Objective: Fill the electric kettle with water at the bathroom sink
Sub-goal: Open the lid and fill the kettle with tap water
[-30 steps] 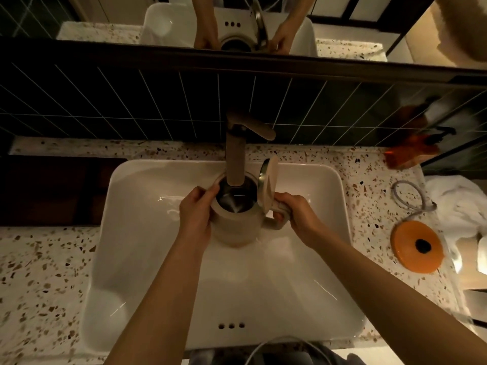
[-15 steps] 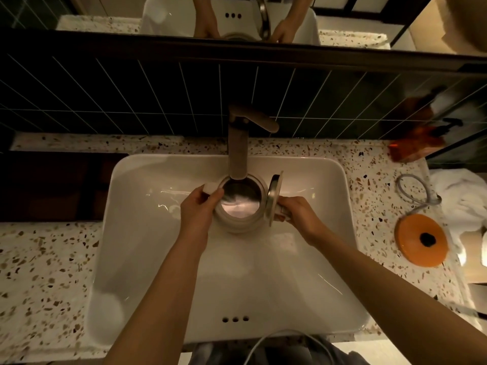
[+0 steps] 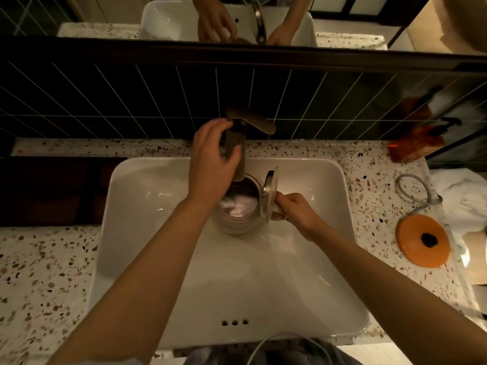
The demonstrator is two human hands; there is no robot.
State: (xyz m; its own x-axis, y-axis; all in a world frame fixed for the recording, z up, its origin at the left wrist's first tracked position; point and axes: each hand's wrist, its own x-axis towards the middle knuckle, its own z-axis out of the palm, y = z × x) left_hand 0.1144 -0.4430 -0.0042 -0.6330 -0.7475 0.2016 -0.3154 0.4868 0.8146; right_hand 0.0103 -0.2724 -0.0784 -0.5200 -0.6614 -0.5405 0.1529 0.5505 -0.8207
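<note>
A person stands over a white sink (image 3: pixel 147 233) set in a speckled counter (image 3: pixel 39 272), dark tile (image 3: pixel 105 96) behind. The left hand (image 3: pixel 210 164) reaches up with fingers loosely spread around the tap (image 3: pixel 235 146), thumb on its spout, gripping nothing firmly that can be seen. Below the spout, the kettle (image 3: pixel 238 222) sits upright in the basin, its lid (image 3: pixel 270 196) swung open to the right and white frothing water visible inside. The right hand (image 3: pixel 295 209) is closed around the kettle's handle. Farther right on the counter lie a grey cord (image 3: pixel 411 188), the round orange base (image 3: pixel 421 243) and a white towel (image 3: pixel 463 196).
</note>
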